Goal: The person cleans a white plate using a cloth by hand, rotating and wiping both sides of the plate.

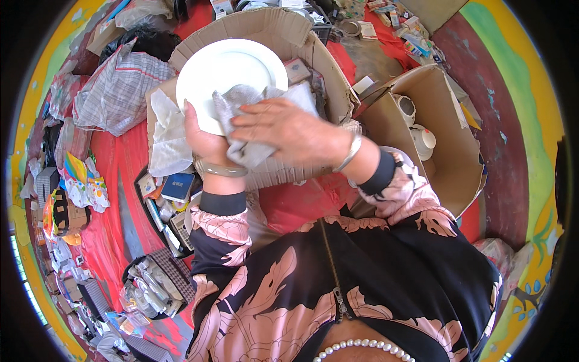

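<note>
A round white plate point(232, 60) is tilted up over an open cardboard box point(265, 25). My left hand point(205, 142) grips its lower edge, thumb on the front face, the other fingers hidden behind it. Against the plate's lower right lies a crumpled grey cloth point(238, 105). My right hand point(283, 130), slightly blurred, presses that cloth onto the plate with its fingers bent over it. Beneath, the box holds smaller boxes point(297, 70), partly covered by the plate and cloth. White wrapping sheet point(169, 136) hangs over the box's left side.
To the right stands another open cardboard box point(452, 139) with white cups point(422, 142) inside. A plaid woven bag point(120, 90) sits at the left. Below it are a basket of packets point(154, 286) and a tray with a blue booklet point(178, 187). Red sheeting point(108, 241) covers the floor.
</note>
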